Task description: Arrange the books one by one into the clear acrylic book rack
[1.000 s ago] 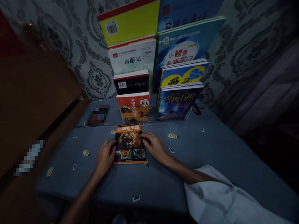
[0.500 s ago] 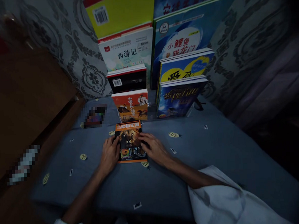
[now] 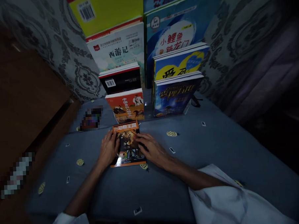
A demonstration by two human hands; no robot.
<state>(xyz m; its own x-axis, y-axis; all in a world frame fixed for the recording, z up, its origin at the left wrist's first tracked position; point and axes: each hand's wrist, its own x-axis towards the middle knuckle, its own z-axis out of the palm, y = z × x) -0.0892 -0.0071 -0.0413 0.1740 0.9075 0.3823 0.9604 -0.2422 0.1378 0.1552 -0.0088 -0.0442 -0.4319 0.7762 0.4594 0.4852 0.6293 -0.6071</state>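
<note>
A small book (image 3: pixel 127 143) with a lion on its black and orange cover lies face up on the patterned cloth, just in front of the standing books. My left hand (image 3: pixel 108 147) rests along its left side, fingers stretched onto the cover, thumb pointing inward. On the other side, my right hand (image 3: pixel 152 150) lies with its fingertips and thumb on the right part of the cover. Both hands have their fingers out rather than wrapped round the book. A bright glare sits on the cover's lower left. The undersides of the hands are hidden.
Behind the lion book stand two rows of upright books, including an orange book (image 3: pixel 128 106) on the left and a dark blue book (image 3: pixel 175 94) on the right. A blurred-out item (image 3: pixel 91 117) lies at the left back. A brown wooden panel (image 3: pixel 27 97) borders the left side.
The view has shifted slightly. The lion book has turned a little, its lower left corner moving outward, and a glare now shows there. My left fingers reach slightly further over the cover.
</note>
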